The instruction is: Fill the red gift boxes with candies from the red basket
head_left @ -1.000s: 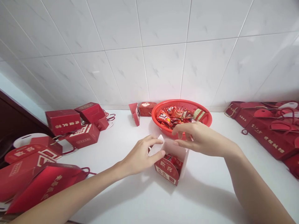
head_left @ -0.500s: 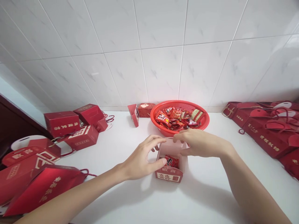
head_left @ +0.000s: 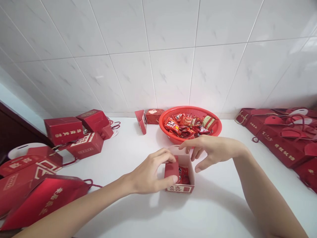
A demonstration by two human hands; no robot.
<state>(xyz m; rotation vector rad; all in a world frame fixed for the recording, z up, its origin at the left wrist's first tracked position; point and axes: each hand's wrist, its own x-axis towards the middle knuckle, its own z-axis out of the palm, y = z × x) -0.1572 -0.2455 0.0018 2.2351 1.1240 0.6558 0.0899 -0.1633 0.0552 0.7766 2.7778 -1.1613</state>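
A small red paper candy box (head_left: 180,189) stands on the white table in front of me, its top open. Inside lies a red wrapped candy (head_left: 183,174). My left hand (head_left: 155,172) is on the box's left side flap (head_left: 171,170), which leans inward over part of the opening. Its fingers curl over the flap's far end and its thumb lies by the near end. My right hand (head_left: 213,152) hovers over the box's right rear corner with its fingers apart, holding nothing. Behind the box, the back flap (head_left: 175,149) stands up, partly covered by my right fingers.
A red plastic basket (head_left: 162,127) of wrapped candies sits behind the box by the tiled wall. A red packet (head_left: 155,116) and a folded red card (head_left: 141,121) are left of it. Red boxes crowd the left (head_left: 64,130) and right (head_left: 279,142) sides.
The left side flap has folded inward under my left hand, covering part of the candy. My right hand has shifted slightly and its fingers have come off the box's right side.
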